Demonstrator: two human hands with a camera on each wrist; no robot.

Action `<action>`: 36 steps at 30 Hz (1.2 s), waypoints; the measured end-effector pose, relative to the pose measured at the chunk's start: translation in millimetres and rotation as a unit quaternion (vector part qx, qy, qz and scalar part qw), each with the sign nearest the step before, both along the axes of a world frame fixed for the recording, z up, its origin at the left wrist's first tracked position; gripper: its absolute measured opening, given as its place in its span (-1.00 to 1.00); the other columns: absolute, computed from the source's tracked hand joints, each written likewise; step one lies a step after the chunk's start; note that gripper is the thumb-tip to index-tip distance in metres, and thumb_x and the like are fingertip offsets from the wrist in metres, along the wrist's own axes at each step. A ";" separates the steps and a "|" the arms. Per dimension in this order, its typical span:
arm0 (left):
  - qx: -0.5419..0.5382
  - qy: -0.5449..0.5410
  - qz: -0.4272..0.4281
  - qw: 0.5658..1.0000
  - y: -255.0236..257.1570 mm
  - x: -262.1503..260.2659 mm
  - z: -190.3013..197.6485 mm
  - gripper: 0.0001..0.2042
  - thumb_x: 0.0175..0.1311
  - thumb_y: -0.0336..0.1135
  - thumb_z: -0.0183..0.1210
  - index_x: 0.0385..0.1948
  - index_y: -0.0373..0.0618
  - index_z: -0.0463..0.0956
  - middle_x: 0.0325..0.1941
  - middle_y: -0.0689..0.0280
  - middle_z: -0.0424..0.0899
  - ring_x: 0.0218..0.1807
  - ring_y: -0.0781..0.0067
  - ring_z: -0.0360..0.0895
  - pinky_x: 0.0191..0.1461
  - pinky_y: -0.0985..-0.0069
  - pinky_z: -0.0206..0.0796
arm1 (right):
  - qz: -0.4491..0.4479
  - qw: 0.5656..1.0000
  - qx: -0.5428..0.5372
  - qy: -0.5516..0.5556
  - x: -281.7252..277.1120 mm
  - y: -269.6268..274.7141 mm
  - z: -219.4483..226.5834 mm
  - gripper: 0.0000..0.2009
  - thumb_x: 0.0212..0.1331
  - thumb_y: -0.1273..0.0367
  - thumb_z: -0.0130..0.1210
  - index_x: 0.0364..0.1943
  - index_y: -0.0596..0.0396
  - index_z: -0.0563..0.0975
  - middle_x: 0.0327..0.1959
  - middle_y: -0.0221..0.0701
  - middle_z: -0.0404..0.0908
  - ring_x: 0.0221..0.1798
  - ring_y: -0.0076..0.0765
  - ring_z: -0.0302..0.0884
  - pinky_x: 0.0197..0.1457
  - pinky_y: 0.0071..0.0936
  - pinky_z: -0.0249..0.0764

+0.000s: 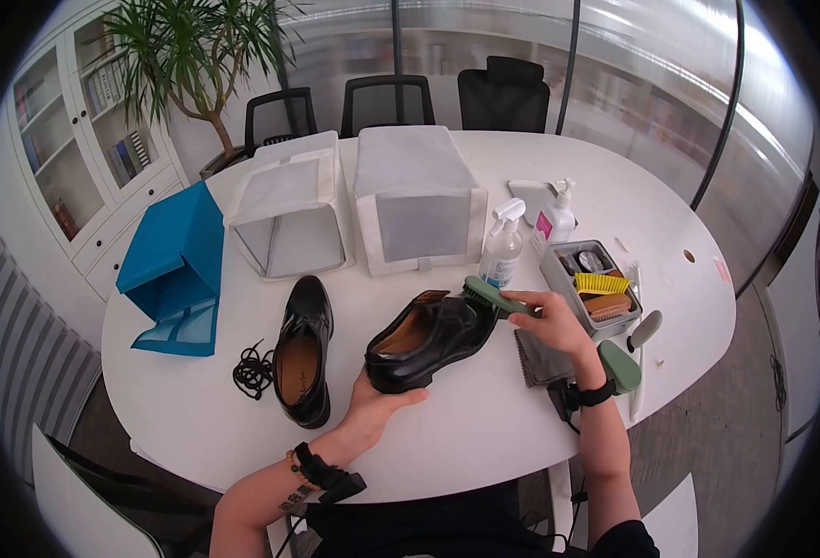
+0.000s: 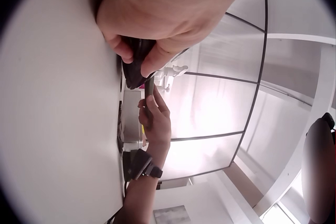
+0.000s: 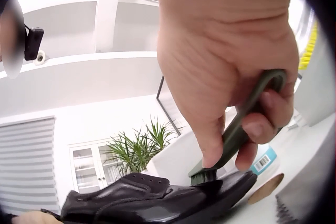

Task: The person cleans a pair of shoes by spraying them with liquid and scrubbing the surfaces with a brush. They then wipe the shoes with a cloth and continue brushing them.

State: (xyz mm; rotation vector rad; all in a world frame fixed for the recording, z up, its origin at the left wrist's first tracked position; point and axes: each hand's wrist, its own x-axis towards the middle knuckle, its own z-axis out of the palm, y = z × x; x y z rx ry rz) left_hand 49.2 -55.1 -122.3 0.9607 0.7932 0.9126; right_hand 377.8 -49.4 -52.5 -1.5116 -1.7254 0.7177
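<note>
A black leather dress shoe (image 1: 433,349), its eyelets without laces, is tilted with its toe pointing away to the right. My left hand (image 1: 377,409) grips it at the heel end, thumb and fingers on either side. In my right hand (image 1: 557,324) is a green-handled shoe brush (image 1: 489,294). The right wrist view shows the brush's dark bristles (image 3: 203,176) against the shiny toe. The matching shoe (image 1: 306,349) stands on the table to the left, beside a bundle of black laces (image 1: 254,370).
A blue fabric box (image 1: 170,265) and two white fabric boxes (image 1: 291,172) (image 1: 417,163) stand behind the shoes. Farther right are a spray bottle (image 1: 501,249), a pump bottle (image 1: 559,216) and a grey bin (image 1: 599,325) of brushes. A grey cloth (image 1: 542,358) lies beneath the right wrist.
</note>
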 end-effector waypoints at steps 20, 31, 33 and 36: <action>0.002 -0.003 -0.009 1.000 0.4 -0.5 -2.0 -0.26 -0.03 -0.66 0.49 0.25 -0.16 0.32 0.20 0.31 0.53 0.22 0.47 0.52 0.32 0.47 0.43 | 0.035 0.998 -0.044 0.014 -7.4 -2.1 7.3 -0.55 0.26 0.40 0.28 0.26 0.05 0.58 -0.22 -0.43 0.72 -0.31 -0.65 0.49 -0.20 -0.54 0.49; 0.003 0.009 -0.005 1.000 -1.1 0.0 1.7 -0.26 -0.03 -0.67 0.49 0.26 -0.19 0.32 0.20 0.30 0.53 0.22 0.47 0.51 0.32 0.48 0.43 | -0.002 0.999 0.007 -0.037 -5.9 -1.8 4.3 -0.53 0.24 0.42 0.25 0.28 0.08 0.56 -0.25 -0.41 0.71 -0.33 -0.59 0.45 -0.16 -0.51 0.48; 0.009 0.010 -0.005 1.000 -1.0 0.1 1.5 -0.26 -0.03 -0.67 0.49 0.26 -0.19 0.32 0.20 0.30 0.53 0.22 0.47 0.51 0.33 0.48 0.43 | -0.021 0.998 0.005 -0.060 -7.2 -3.5 7.1 -0.53 0.24 0.43 0.26 0.27 0.07 0.56 -0.27 -0.41 0.71 -0.34 -0.59 0.45 -0.17 -0.52 0.48; 0.011 0.010 -0.005 1.000 -0.3 0.0 1.0 -0.26 -0.03 -0.67 0.49 0.26 -0.20 0.32 0.21 0.29 0.53 0.22 0.47 0.51 0.33 0.48 0.42 | 0.001 0.999 -0.002 -0.045 -7.0 -3.5 9.8 -0.52 0.22 0.44 0.27 0.27 0.06 0.57 -0.29 -0.41 0.71 -0.35 -0.59 0.45 -0.18 -0.52 0.48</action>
